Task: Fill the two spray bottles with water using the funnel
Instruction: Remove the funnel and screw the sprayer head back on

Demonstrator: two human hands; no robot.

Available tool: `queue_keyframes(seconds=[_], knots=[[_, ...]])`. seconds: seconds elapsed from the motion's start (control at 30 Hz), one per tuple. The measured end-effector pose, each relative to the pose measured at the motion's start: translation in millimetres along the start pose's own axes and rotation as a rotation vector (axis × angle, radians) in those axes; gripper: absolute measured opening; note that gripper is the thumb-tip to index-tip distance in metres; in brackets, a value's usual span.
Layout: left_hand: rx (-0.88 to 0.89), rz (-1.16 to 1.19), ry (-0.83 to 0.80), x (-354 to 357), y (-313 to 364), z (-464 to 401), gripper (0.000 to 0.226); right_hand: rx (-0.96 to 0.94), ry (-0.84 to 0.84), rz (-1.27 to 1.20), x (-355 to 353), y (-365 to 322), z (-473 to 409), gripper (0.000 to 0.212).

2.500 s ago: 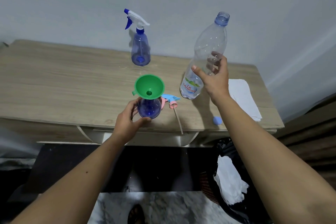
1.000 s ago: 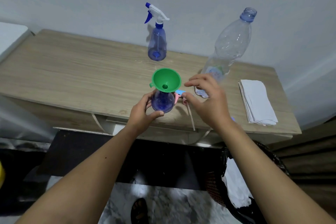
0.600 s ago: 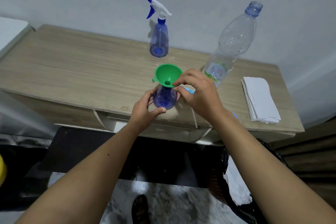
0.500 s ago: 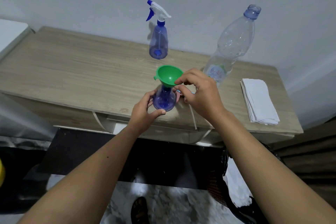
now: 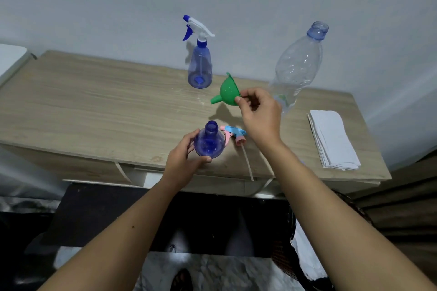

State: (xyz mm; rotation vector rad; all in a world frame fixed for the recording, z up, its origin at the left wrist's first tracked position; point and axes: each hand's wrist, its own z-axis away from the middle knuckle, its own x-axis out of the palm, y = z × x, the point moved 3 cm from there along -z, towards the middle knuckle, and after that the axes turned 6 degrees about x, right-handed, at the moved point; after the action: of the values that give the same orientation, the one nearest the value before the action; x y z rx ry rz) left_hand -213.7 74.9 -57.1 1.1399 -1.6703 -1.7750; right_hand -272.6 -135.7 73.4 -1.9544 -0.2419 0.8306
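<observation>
An open blue spray bottle [image 5: 209,140] stands near the wooden table's [image 5: 94,106] front edge, and my left hand [image 5: 184,163] grips its body. My right hand [image 5: 259,112] pinches the rim of the green funnel [image 5: 227,91] and holds it tilted in the air, spout pointing left, above and to the right of that bottle. The bottle's pink and blue trigger head [image 5: 234,134] lies on the table beside it, its tube hanging past the edge. A second blue spray bottle [image 5: 199,66] with a white trigger head stands at the back.
A large clear plastic water bottle [image 5: 298,64] without a cap stands at the back right, near the wall. A stack of white napkins [image 5: 332,139] lies at the table's right end. Below the table's right side is a dark bin with white paper.
My right hand let go of the water bottle, took the funnel by its rim and lifted it out of the near spray bottle, up and to the right. My left hand kept holding the bottle.
</observation>
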Motion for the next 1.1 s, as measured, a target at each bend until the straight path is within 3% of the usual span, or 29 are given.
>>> queue_keyframes(seconds=[0.37, 1.1], knots=[[0.091, -0.050, 0.016, -1.9, -4.3, -3.1, 0.083, 0.223, -0.030, 0.200, 46.6, 69.4, 3.6, 0.006], [0.096, -0.067, -0.005, -3.7, -1.0, -2.2, 0.084, 0.210, -0.038, 0.279, 30.9, 71.5, 26.4, 0.012]])
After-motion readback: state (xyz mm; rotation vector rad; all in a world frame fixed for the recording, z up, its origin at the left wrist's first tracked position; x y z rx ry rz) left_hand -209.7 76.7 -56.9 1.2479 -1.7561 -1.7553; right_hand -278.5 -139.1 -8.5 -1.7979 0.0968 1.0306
